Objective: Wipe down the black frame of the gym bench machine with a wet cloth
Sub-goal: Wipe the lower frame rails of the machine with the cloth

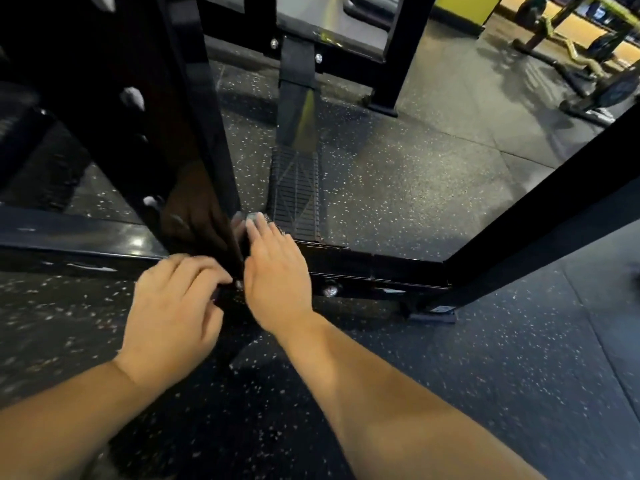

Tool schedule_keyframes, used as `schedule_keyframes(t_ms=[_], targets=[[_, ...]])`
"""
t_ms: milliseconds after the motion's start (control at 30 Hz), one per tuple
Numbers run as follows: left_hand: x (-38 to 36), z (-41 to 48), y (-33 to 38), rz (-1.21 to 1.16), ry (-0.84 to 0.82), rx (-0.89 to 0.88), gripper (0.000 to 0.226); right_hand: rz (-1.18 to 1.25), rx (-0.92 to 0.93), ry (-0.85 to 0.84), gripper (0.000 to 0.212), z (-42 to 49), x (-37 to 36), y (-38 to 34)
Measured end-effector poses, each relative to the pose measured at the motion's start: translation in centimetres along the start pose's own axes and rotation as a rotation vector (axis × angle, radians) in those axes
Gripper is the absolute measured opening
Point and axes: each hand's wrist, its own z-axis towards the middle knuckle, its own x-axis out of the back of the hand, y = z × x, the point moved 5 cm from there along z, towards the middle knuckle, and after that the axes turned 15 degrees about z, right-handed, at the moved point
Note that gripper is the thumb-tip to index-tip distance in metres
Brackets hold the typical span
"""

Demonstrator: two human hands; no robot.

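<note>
The black frame has a glossy upright post [207,140] that meets a low base bar [374,268] on the floor. My right hand [277,271] lies flat with straight fingers against the right side of the post's foot. It presses a cloth [246,220] there, and a pale grey edge of it shows at the fingertips. My left hand [176,306] is on the post's left side. Its fingers are curled and pinch a dark fold at the foot, apparently the cloth's lower end. Most of the cloth is hidden by my hands.
A ribbed black foot plate [296,192] runs away from the bar toward the bench's centre leg [298,95]. A second black upright [540,216] slants up at the right. The floor is speckled rubber [450,358]. Yellow weight racks and a curl bar [588,57] stand far right.
</note>
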Motion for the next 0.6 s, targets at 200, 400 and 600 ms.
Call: schedule_keyframes(t_ms=[200,400,600], targets=[[-1.7,-0.5,0.1,0.051,0.009,0.004,0.042,-0.085,-0.106,0.072,0.049,-4.8,6.8,8.7],[-2.0,-0.7,0.9,0.029,-0.008,-0.001,0.044,-0.131,-0.471,0.241,0.046,-4.5,8.1,9.7],[-1.3,0.0,2.3,-0.116,0.044,0.003,0.045,-0.095,-0.009,0.114,0.046,-0.7,-1.3,-0.5]])
